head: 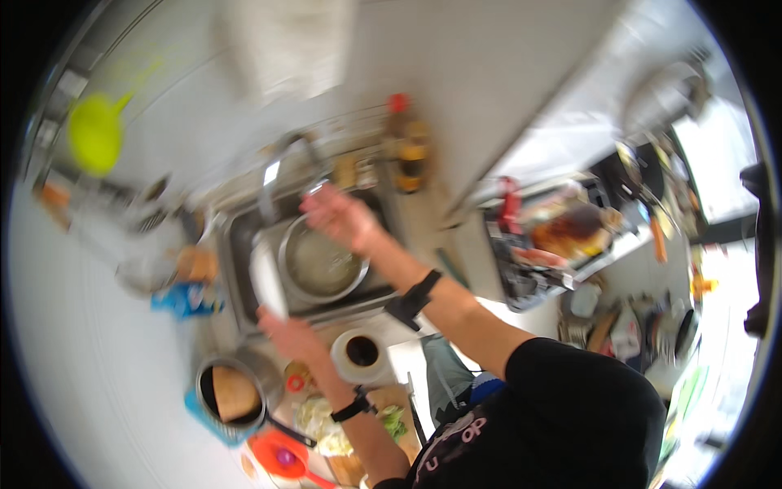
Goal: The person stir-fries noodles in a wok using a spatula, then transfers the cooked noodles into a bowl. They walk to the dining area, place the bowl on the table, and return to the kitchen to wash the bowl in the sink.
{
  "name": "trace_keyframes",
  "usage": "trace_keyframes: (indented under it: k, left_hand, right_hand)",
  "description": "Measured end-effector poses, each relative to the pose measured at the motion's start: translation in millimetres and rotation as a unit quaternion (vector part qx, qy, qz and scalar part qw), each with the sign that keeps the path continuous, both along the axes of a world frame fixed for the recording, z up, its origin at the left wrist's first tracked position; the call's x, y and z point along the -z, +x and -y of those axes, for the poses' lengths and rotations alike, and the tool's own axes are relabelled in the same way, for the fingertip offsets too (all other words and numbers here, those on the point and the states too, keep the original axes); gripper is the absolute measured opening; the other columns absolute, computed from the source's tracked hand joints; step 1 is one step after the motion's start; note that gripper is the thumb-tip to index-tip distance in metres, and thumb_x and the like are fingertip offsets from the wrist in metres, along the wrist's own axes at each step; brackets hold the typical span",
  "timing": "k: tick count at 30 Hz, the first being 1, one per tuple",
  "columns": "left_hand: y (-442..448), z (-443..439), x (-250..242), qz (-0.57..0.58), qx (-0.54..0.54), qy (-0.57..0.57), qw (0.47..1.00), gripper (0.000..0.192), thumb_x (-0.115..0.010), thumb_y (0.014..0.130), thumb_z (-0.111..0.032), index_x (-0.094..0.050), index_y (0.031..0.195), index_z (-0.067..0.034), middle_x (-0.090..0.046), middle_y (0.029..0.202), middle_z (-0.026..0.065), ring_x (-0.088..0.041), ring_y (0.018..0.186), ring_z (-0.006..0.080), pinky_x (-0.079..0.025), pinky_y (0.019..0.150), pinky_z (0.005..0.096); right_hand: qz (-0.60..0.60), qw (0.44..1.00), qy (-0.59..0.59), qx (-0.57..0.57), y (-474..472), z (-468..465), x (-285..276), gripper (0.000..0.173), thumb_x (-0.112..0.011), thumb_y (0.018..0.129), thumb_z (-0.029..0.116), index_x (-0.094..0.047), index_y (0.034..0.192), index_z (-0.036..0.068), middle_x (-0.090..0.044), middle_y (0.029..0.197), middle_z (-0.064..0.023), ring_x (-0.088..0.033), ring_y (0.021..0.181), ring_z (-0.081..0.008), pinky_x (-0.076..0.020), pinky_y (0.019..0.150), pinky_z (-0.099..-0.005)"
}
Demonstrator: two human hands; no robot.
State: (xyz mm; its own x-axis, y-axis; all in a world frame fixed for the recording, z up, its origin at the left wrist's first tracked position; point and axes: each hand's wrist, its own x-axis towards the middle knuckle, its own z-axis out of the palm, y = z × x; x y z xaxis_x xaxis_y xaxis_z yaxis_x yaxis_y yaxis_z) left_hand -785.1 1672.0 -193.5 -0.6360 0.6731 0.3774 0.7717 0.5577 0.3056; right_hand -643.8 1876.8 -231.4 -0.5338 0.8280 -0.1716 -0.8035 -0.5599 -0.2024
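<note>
A white dish (269, 278), tilted edge-on and blurred, is held at its near end by my left hand (290, 336), over the left part of the steel sink (235, 293). My right hand (342, 220) reaches above the sink, its fingertips by the metal tap (299, 143). Blur hides whether they grip the tap lever. Below my right hand, a round metal bowl (327, 266) holding cloudy water sits in the sink. A white container with dark liquid (361, 352) stands on the counter near my left forearm.
Left are a blue packet (186, 301) and a pot (263, 379) with a wooden piece. An orange strainer (278, 455) and cutting board (348, 469) with chopped cabbage (324, 425) lie nearer. A red-capped bottle (410, 153) stands behind; a loaded tray (519, 299) sits right.
</note>
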Motion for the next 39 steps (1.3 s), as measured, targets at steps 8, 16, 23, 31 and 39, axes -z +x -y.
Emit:
trace_keyframes:
  k: [8, 16, 23, 31, 39]
  left_hand:
    - [42.1, 26.4, -28.8, -0.015, 0.056, 0.045, 0.997, 0.05, -0.046, 0.09, -0.004, -0.041, 0.139, -0.003, -0.054, 0.13, 0.0204, -0.059, 0.108, 0.0414, -0.049, 0.085, 0.0494]
    - [154.2, 58.0, -99.9, 0.377, 0.001, 0.34, 0.862, 0.057, -0.053, 0.09, -0.007, -0.028, 0.141, 0.001, -0.055, 0.122, 0.0256, -0.063, 0.101, 0.0382, -0.063, 0.075, 0.0427]
    - [258.5, 172.5, -127.9, 0.54, 0.133, 0.411, 0.723, 0.03, -0.058, 0.09, -0.005, -0.054, 0.112, 0.015, -0.06, 0.115, 0.0228, -0.065, 0.092, 0.0269, -0.062, 0.081, 0.0327]
    - [452.5, 195.9, -197.5, 0.707, 0.127, 0.282, 0.636, 0.032, -0.06, 0.09, -0.006, -0.055, 0.117, 0.011, -0.063, 0.106, 0.0166, -0.065, 0.08, 0.0194, -0.061, 0.061, 0.0251]
    - [604.5, 134.8, -215.7, 0.785, 0.228, 0.125, 0.562, 0.05, -0.057, 0.088, -0.002, -0.04, 0.134, 0.0, -0.059, 0.112, 0.014, -0.066, 0.085, 0.0209, -0.061, 0.054, 0.0309]
  right_hand:
    - [0.708, 0.573, 0.397, -0.112, 47.5, 125.5, -9.4, 0.04, -0.067, 0.076, 0.017, -0.067, 0.115, 0.009, -0.065, 0.117, -0.0162, -0.059, 0.111, -0.0369, -0.0441, 0.1, -0.0453]
    - [0.578, 0.59, 0.551, -0.121, 169.8, 232.9, -115.2, 0.018, -0.065, 0.08, 0.015, -0.065, 0.088, -0.001, -0.066, 0.08, -0.0186, -0.063, 0.082, -0.0417, -0.0512, 0.074, -0.0471]
    - [0.391, 0.668, 0.629, -0.067, 452.2, 289.9, -218.7, 0.021, -0.063, 0.091, 0.015, -0.067, 0.104, -0.002, -0.069, 0.086, -0.017, -0.067, 0.08, -0.0301, -0.0514, 0.07, -0.0387]
    - [0.923, 0.258, 0.192, 0.21, 860.9, 275.6, -249.5, 0.023, -0.065, 0.09, 0.023, -0.068, 0.1, 0.002, -0.067, 0.1, -0.0161, -0.063, 0.096, -0.032, -0.0492, 0.085, -0.0395]
    - [0.878, 0.476, 0.007, 0.048, 957.6, 200.8, -178.8, 0.055, -0.075, 0.075, 0.018, -0.042, 0.108, -0.011, -0.063, 0.099, -0.0265, -0.068, 0.061, -0.031, -0.0525, 0.041, -0.0368]
